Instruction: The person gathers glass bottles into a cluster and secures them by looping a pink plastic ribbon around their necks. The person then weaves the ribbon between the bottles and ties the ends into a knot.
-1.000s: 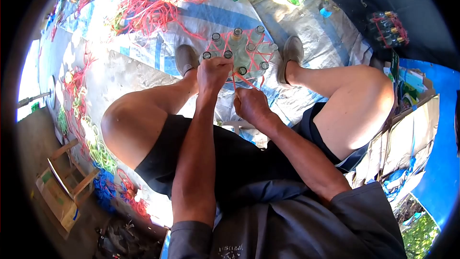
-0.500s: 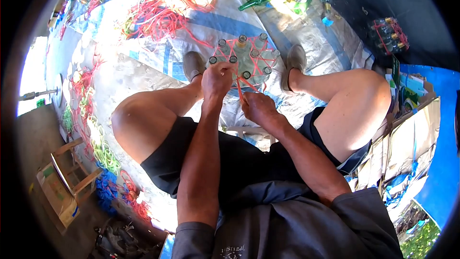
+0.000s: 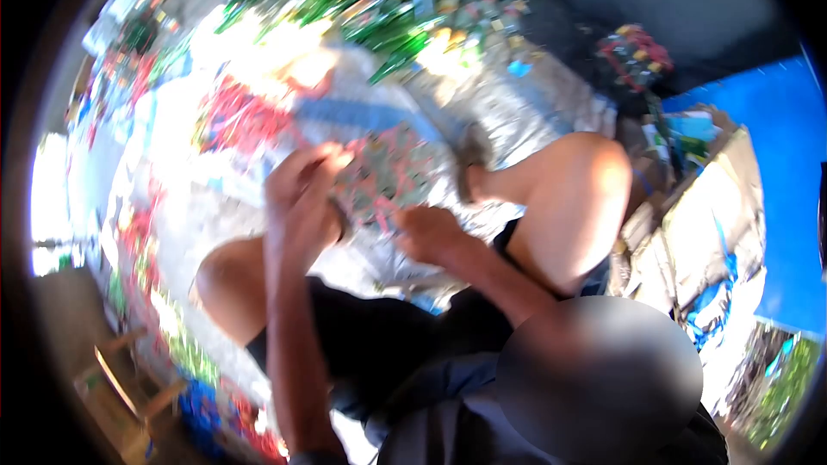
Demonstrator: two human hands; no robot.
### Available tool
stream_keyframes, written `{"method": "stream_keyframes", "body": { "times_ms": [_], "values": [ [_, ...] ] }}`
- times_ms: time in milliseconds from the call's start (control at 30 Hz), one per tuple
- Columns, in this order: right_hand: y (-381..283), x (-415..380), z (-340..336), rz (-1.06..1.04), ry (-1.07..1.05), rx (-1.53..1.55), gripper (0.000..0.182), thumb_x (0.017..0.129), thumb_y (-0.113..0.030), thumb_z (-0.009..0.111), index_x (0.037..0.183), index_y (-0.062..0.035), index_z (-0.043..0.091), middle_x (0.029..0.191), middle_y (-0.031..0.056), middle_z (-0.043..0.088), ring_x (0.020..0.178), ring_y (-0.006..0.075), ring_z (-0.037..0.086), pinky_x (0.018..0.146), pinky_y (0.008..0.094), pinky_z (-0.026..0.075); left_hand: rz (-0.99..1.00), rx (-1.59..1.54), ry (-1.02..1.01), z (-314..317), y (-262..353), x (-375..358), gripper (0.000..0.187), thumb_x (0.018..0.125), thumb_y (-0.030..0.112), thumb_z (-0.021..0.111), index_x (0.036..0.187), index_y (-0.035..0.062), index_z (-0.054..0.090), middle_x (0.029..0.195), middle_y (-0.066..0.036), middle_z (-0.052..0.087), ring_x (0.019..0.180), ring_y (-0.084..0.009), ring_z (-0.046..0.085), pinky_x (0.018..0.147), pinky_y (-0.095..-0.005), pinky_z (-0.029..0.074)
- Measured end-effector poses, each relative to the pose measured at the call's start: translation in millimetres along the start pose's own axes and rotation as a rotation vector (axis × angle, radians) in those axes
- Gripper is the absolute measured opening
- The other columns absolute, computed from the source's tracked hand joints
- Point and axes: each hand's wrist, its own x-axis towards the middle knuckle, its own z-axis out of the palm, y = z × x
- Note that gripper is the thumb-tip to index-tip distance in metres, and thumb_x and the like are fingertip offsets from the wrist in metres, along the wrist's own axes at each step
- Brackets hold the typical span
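A bundle of clear glass bottles (image 3: 392, 168), laced together with red plastic strap (image 3: 383, 217), stands on the ground between my feet. The whole view is smeared by motion. My left hand (image 3: 301, 174) is raised at the left side of the bundle, fingers drawn together in a pinch; what they hold is too blurred to make out. Close to the bundle's near right edge, my right hand (image 3: 429, 232) is closed, with the red strap at its fingers. Bottle necks and strap crossings are blurred.
Loose red strap (image 3: 245, 116) lies in a heap on the sheeting to the left. Green bottles (image 3: 396, 43) are piled at the far side. Another strapped bundle (image 3: 636, 56) sits far right. Flattened cardboard (image 3: 698, 215) leans at the right; a wooden stool (image 3: 129, 387) is lower left.
The view has swung, so the bottle bundle sits lower and further left. My hands have moved apart, the left one to the left of the bundle.
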Motion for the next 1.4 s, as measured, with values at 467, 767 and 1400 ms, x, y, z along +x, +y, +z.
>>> {"method": "stream_keyframes", "body": {
  "times_ms": [467, 767, 1400],
  "values": [
    [-21, -98, -68, -0.153, 0.201, 0.176, 0.027, 0.089, -0.022, 0.068, 0.105, -0.0046, 0.055, 0.097, 0.0166, 0.062, 0.088, 0.0385, 0.069, 0.069, 0.0547, 0.054, -0.287, 0.407, -0.315, -68, 117, -138, 0.014, 0.088, 0.012, 0.070, 0.093, 0.0001, 0.077, 0.087, -0.008, 0.074, 0.084, -0.0167, 0.069, 0.073, -0.0285, 0.053],
    [-26, -138, -135, -0.241, 0.340, 0.187, 0.029, 0.089, -0.020, 0.069, 0.110, -0.0036, 0.056, 0.103, 0.0154, 0.062, 0.092, 0.0352, 0.069, 0.071, 0.0482, 0.058, -0.457, 0.269, -0.389, -21, 138, -208, 0.012, 0.097, 0.007, 0.068, 0.105, 0.0046, 0.077, 0.093, -0.006, 0.073, 0.086, -0.0167, 0.068, 0.078, -0.0298, 0.053],
    [11, -97, -204, -0.209, 0.416, 0.275, 0.013, 0.091, -0.006, 0.064, 0.103, -0.0033, 0.062, 0.092, 0.0127, 0.059, 0.078, 0.0320, 0.064, 0.069, 0.0422, 0.053, 0.153, 0.240, -0.166, 3, 115, -60, 0.018, 0.086, -0.004, 0.068, 0.100, 0.0019, 0.077, 0.090, -0.010, 0.072, 0.079, -0.0189, 0.066, 0.073, -0.0275, 0.051]
  ]
}}
